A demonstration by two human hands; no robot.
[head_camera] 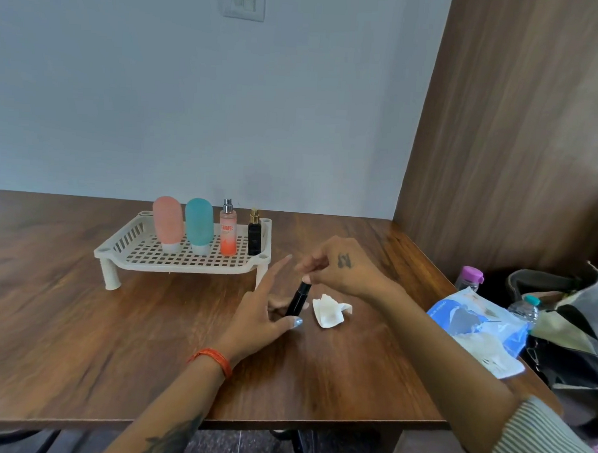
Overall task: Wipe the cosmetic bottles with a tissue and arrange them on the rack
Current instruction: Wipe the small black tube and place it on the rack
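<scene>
On the left, the white rack [183,255] is standing on the wooden table [64,318], already carrying four upright bottles along its back edge: pink bottle [167,224], teal bottle [199,226], an orange spray bottle [228,231] and a small dark perfume bottle [254,236], lined up, probably done with. Moving right, the left hand [263,313] is spreading its fingers, forefinger straight, thumb just touching the base of a black tube [298,300], seemingly steadying it. The right hand [340,269] is pinching the tube's top, holding it tilted just in front of the rack, likely ready for placing. The crumpled tissue [331,311] is lying loose on the table just beside the tube. Further right, a blue packet [481,333] is sitting at the table edge beside a grey bag [567,323]. A pale wall is running behind, a wood panel rising on the right.
</scene>
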